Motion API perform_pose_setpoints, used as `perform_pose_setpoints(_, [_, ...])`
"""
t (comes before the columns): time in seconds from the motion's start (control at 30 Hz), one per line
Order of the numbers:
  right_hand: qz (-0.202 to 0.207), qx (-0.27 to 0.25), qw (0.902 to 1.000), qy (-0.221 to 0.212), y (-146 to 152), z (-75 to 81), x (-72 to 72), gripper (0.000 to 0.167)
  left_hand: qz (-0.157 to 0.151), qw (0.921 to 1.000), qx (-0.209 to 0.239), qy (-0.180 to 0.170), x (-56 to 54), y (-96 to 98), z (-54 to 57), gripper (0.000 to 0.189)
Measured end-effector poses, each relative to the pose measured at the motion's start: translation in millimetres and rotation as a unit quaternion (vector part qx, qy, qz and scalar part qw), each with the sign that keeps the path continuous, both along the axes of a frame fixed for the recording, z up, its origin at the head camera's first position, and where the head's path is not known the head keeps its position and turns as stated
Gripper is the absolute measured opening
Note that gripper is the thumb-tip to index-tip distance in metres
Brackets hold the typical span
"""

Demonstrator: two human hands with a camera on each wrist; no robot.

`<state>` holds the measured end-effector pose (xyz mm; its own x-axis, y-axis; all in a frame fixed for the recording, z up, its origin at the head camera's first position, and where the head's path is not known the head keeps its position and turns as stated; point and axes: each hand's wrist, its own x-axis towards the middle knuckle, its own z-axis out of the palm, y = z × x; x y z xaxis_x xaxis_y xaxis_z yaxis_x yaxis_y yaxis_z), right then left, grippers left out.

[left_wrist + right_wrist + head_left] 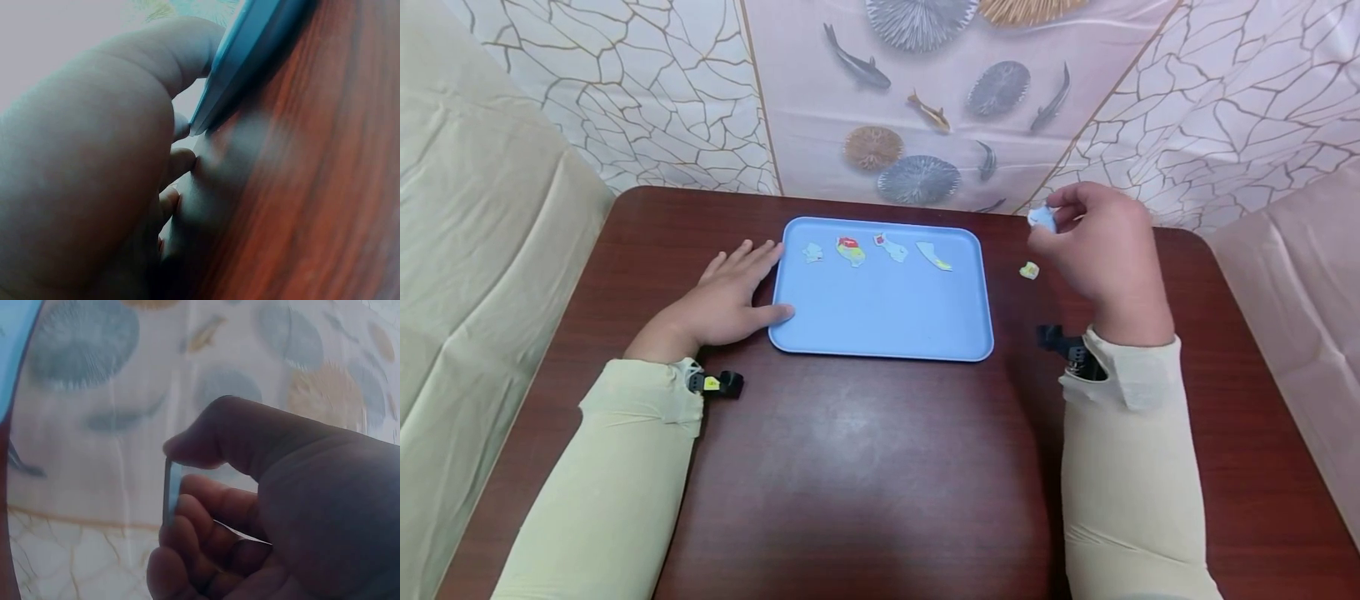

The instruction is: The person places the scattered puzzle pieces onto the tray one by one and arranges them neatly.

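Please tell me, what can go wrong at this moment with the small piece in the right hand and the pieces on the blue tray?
1. The right hand only pinches the small piece by its thin edge, above the table; it could slip and drop.
2. The loose piece lies just below that hand and might be knocked aside.
3. The left hand rests against the blue tray; a push could shift the four pieces on it.

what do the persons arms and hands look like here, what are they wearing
Both arms are in long, loose, pale cream-yellow sleeves that end at the wrists. The left hand and right hand are bare, with no gloves or rings visible. A small black device with a yellow tag sits at the left wrist, and a similar black mount at the right.
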<state>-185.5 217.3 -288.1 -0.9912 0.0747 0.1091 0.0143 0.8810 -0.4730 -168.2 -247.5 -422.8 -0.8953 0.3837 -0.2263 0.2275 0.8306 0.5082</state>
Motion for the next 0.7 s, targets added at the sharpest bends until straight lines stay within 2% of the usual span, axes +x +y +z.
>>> perform_pose_setpoints(0.27, [0.038, 0.0, 0.9993, 0.005, -19.0, -10.3, -1.7, 0.038, -0.001, 1.0, 0.002, -0.001, 0.1, -0.1, 0.0, 0.101])
perform_pose_setpoints(0.7, [0.067, -0.003, 0.9977, 0.005, -38.4, -16.9, -2.5, 0.035, 0.0, 1.0, 0.0, -0.002, -0.1, -0.9, -0.1, 0.101])
